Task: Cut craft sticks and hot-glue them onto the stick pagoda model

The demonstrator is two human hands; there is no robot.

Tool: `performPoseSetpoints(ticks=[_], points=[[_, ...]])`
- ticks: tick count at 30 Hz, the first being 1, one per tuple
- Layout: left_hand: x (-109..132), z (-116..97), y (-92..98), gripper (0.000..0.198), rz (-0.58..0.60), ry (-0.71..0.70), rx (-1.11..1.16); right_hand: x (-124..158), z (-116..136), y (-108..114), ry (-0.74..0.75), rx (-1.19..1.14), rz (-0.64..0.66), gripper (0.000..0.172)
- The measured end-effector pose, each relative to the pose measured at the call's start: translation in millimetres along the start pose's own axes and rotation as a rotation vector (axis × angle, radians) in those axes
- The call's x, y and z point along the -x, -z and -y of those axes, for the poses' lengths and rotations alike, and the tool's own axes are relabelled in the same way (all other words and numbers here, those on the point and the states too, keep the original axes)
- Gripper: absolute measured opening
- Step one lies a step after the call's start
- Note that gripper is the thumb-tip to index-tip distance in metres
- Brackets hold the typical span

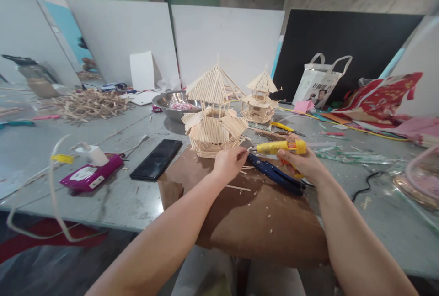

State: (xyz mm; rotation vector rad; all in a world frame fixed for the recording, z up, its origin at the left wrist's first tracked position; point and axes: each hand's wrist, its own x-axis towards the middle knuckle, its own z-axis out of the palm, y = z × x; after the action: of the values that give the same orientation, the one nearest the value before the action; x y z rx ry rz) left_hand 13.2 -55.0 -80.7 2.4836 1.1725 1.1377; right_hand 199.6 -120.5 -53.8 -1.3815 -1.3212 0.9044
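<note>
My right hand (298,161) is wrapped round a yellow hot glue gun (281,147), its nozzle pointing left. My left hand (230,164) pinches a small pale wooden stick (249,149) right at the nozzle tip. Just behind my left hand stands a pagoda model (216,127) built of thin wooden sticks, with a pointed roof above a wider lower one. Blue-handled pliers (276,176) lie below the glue gun on a brown sheet (254,223). A few loose sticks (238,188) rest on the sheet near my left hand.
A smaller stick pagoda (259,99) and a steel bowl (164,106) stand behind. To the left are a black phone (157,160), a purple power strip (92,172), a heap of sticks (91,104) and a bottle (34,76). Yellow-handled pliers (283,127) and a white bag (318,81) are right.
</note>
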Motion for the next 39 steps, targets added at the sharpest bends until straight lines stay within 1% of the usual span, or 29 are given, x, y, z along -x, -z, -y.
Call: performPoseSetpoints(ticks=[7, 11, 15, 22, 25, 27, 30, 32, 36, 39], points=[[0.0, -1.6, 1.6, 0.021, 0.006, 0.0, 0.0, -0.3, -2.1, 2.3, -0.005, 0.028, -0.048, 0.032], [0.1, -0.6, 0.5, 0.021, -0.002, 0.013, -0.003, -0.8, -2.7, 3.3, 0.03, -0.015, -0.023, 0.035], [0.6, 1.0, -1.5, 0.021, -0.011, 0.023, 0.018, -1.8, -2.9, 0.3, 0.016, -0.025, -0.042, 0.036], [0.4, 0.3, -1.0, 0.021, -0.017, 0.021, 0.042, -1.8, -3.8, -2.5, 0.058, -0.063, -0.005, 0.034], [0.2, 0.8, -1.6, 0.022, -0.037, 0.029, 0.066, -0.4, -1.9, -2.2, 0.064, -0.102, -0.03, 0.033], [0.4, 0.4, -1.5, 0.022, -0.054, 0.042, 0.106, -0.3, -2.3, -1.3, 0.11, -0.156, -0.072, 0.032], [0.5, -3.6, 1.3, 0.02, -0.088, 0.1, 0.248, -2.6, -7.3, 1.6, 0.182, -0.279, -0.14, 0.03], [-0.6, -8.1, 5.4, 0.019, -0.118, 0.199, 0.409, -5.4, -11.9, 3.7, 0.198, -0.359, -0.169, 0.031], [-8.8, -15.6, 17.2, 0.019, -0.202, 0.434, 0.776, -9.7, -15.3, 4.5, 0.181, -0.463, -0.193, 0.034], [-20.1, -16.7, 26.1, 0.02, -0.316, 0.497, 1.0, -9.8, -13.3, 1.6, 0.151, -0.495, -0.191, 0.037]])
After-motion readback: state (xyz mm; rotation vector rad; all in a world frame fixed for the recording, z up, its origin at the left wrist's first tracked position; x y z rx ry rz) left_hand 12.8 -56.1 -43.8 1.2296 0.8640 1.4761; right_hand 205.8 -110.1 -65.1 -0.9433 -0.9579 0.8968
